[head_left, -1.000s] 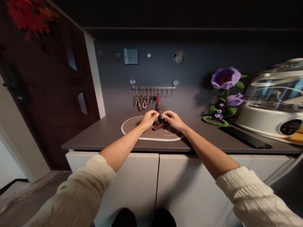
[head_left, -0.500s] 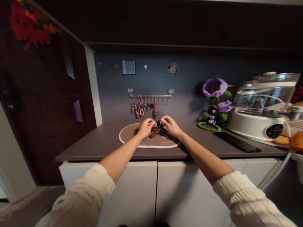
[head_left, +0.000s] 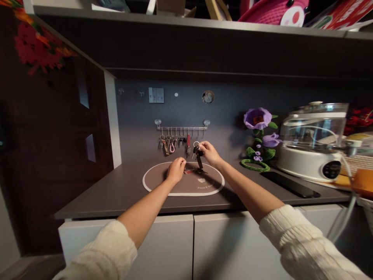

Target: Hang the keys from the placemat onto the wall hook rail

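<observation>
My right hand (head_left: pixel 211 154) pinches the ring of a bunch of keys (head_left: pixel 199 160), which hangs above the counter with a dark tag dangling lowest. My left hand (head_left: pixel 176 170) is low over the brown oval mat (head_left: pixel 155 177), its fingers curled together; what they hold, if anything, I cannot make out. Beside its fingertips lies a small reddish thing (head_left: pixel 189 171) on the mat. On the wall behind, a clear hook rail (head_left: pixel 182 128) carries several sets of keys, among them a pink carabiner (head_left: pixel 171 147) and a red strap (head_left: pixel 188 140). Hooks at its right end bear nothing.
Purple felt flowers (head_left: pixel 258 118) stand on the right of the counter, with a black phone (head_left: pixel 290 184) lying in front. Farther right is a white appliance (head_left: pixel 309 163) with a clear tank. A shelf (head_left: pixel 186 27) overhangs the counter; a dark door (head_left: pixel 52 155) is at left.
My right hand has lifted the keys off the mat, up towards the rail. My left hand has come away from them and stays low. The view has tilted up, showing the shelf.
</observation>
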`<action>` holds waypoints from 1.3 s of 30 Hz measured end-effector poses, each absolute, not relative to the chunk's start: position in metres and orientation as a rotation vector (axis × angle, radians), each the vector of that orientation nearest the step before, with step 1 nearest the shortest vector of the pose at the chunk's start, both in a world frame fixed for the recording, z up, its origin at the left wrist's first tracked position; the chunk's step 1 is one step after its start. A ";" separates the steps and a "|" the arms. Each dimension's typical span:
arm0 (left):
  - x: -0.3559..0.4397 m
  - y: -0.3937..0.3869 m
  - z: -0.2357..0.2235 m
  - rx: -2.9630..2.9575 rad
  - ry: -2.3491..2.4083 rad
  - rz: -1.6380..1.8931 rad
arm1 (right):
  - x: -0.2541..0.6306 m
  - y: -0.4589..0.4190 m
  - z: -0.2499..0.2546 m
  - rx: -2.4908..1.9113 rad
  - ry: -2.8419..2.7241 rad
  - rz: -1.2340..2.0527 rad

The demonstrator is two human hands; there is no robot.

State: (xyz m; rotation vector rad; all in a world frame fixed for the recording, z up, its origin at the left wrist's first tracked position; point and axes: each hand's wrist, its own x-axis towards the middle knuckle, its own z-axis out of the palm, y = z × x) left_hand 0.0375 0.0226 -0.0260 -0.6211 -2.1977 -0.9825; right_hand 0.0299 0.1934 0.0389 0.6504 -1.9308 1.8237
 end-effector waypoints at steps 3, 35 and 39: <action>0.038 0.023 -0.026 -0.605 -2.211 -0.979 | 0.017 0.193 0.048 0.567 -1.891 1.895; 0.040 0.022 -0.027 -0.573 -2.240 -0.931 | -0.082 0.178 0.061 0.122 -1.914 1.658; 0.040 0.022 -0.027 -0.568 -2.248 -0.937 | -0.084 0.181 0.056 0.143 -1.919 1.596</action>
